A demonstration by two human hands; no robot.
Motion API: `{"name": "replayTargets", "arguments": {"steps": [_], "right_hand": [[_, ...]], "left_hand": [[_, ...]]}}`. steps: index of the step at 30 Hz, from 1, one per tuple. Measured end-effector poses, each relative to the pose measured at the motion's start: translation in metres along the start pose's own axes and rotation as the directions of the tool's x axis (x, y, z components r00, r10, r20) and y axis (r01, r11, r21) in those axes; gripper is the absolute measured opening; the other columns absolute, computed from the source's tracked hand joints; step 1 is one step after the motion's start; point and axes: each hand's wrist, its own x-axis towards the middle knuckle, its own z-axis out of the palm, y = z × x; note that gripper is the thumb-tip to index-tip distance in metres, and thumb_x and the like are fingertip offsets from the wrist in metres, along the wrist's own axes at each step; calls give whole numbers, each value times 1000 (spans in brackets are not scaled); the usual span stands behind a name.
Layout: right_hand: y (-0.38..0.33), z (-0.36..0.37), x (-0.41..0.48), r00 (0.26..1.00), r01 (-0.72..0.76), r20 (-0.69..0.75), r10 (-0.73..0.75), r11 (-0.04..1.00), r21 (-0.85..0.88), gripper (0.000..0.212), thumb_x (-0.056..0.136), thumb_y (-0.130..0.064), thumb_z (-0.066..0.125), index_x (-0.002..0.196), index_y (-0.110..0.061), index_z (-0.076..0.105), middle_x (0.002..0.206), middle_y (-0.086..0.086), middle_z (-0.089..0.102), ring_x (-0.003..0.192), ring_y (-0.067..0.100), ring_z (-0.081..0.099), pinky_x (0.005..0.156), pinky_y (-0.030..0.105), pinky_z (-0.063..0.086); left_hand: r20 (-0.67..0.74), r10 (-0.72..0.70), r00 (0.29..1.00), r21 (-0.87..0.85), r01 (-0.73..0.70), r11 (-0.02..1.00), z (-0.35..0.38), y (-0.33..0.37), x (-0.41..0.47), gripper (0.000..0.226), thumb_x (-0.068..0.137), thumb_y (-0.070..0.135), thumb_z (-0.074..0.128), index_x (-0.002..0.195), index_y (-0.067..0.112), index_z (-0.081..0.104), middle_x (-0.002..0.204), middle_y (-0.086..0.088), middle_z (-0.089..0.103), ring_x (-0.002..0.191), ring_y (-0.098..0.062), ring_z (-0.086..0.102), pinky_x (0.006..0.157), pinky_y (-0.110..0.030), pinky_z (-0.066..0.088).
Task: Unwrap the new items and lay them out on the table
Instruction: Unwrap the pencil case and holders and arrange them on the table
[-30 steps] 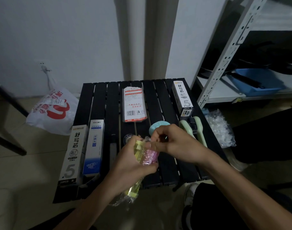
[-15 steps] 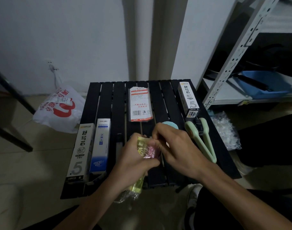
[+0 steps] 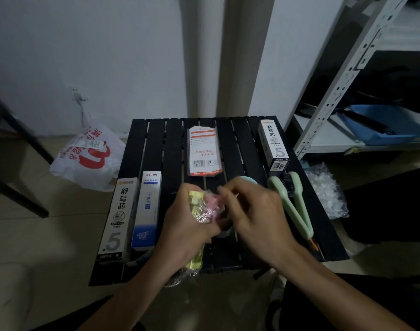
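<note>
White box (image 3: 113,218) left, green scissors (image 3: 292,206) right of wrapped pack (image 3: 202,204).

White plastic bag (image 3: 85,158) w/ red print on floor at L. Metal rack (image 3: 342,75) at R, blue tray (image 3: 383,125) on its shelf. Crumpled clear plastic (image 3: 326,194) on floor.

Grey box (image 3: 116,218) left of left hand (image 3: 187,230) is showing "舒写芯", ".5", "20PCS". Blue-white box (image 3: 148,206) betw. them is showing "deli", "子弹头". Far box (image 3: 273,144) beyond right hand (image 3: 254,218) is showing same "舒写芯", ".5", "20PCS". Packet (image 3: 204,149) txt unreadable.
</note>
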Motion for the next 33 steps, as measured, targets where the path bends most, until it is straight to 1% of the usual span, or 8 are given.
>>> {"name": "replayTargets", "arguments": {"steps": [7,10,14,19,22,25,30,33], "right_hand": [[18,-23,23,894,-312,389,222,931,187,15,89,-36,81,101,-29,78,96,-7,76,84,18,73,82,36,59],[18,-24,24,894,-221,417,165,971,90,11,91,-37,79,97,-28,78,90,-8,77,80,11,72,77,31,58],[15,-31,24,905,-155,398,151,988,-24,13,92,-42,77,90,-29,75,82,-12,75,75,5,70,67,22,55],[15,-31,25,919,-191,353,173,981,18,21,84,-48,80,87,-28,73,81,-10,75,72,13,72,72,40,61],[19,-31,29,910,-276,355,215,952,129,27,82,-50,79,87,-24,75,83,-3,76,80,21,74,83,52,60],[19,-25,30,924,-249,334,184,955,163,33,77,-57,70,84,-24,71,86,1,75,82,39,70,78,59,58],[15,-11,27,934,-167,338,113,977,136,21,86,-43,58,82,-23,60,78,0,72,70,15,66,66,35,56],[14,-9,24,921,-130,381,77,985,116,21,97,-33,55,82,-19,60,76,4,67,66,9,55,62,29,45]], "left_hand": [[45,107,993,20,-108,994,3,4,-10,67,63,24,97,107,34,48,94,18,68,75,-6,71,62,-23,56],[100,105,989,30,-109,994,0,5,-12,72,58,33,99,107,36,47,97,17,68,78,-8,71,69,-34,60],[203,88,975,0,-90,996,-5,7,-13,71,57,40,95,108,39,46,100,17,67,81,-9,71,67,-32,61],[227,133,965,-19,-132,991,-11,8,-15,64,67,38,92,111,35,47,95,4,73,72,-16,74,66,-37,63],[142,249,958,35,-256,966,-14,12,-18,57,70,38,91,109,41,50,98,14,67,72,-8,67,58,-23,54],[100,284,954,10,-287,958,-17,11,-20,58,68,40,91,109,43,51,99,16,66,76,-10,67,60,-22,53],[76,379,922,37,-382,923,-15,7,-23,58,64,45,89,109,40,53,104,17,61,85,-9,64,64,-14,49],[75,382,921,10,-384,923,-15,4,-25,56,67,48,86,110,39,53,106,15,62,84,-14,67,63,-28,56]]}}
